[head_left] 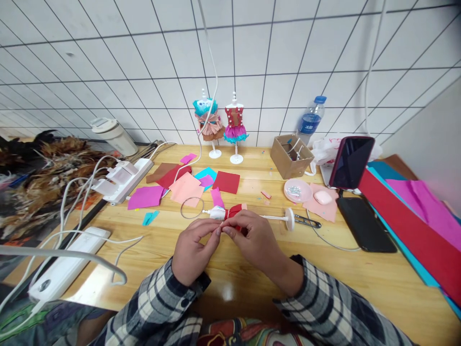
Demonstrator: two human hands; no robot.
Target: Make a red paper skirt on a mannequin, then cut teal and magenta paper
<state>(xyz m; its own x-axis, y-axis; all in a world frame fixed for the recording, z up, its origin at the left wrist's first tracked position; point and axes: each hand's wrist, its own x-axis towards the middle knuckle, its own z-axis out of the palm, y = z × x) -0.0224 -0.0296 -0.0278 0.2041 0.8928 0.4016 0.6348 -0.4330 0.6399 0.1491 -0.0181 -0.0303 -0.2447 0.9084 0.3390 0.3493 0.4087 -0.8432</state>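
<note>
My left hand point(196, 247) and my right hand point(257, 235) meet fingertip to fingertip at the middle of the table. Both are closed in a pinch; whatever lies between the fingers is too small to make out. Just behind them a small white dress-form mannequin point(217, 213) lies on its side, its neck to the left and its round base point(289, 219) to the right. Red crepe paper point(235, 210) wraps its body, partly hidden by my right hand. A thin metal ring point(192, 207) lies by the neck, and black thread snips point(307, 221) lie beyond the base.
Two dressed mannequins point(236, 126) stand against the tiled wall. Paper pieces point(187, 189) spread behind my hands. To the right are a pink dish point(297, 190), a cardboard box point(292, 156), a propped phone point(351, 162) and a black phone point(366, 223). Power strips point(68, 262) and cables lie left.
</note>
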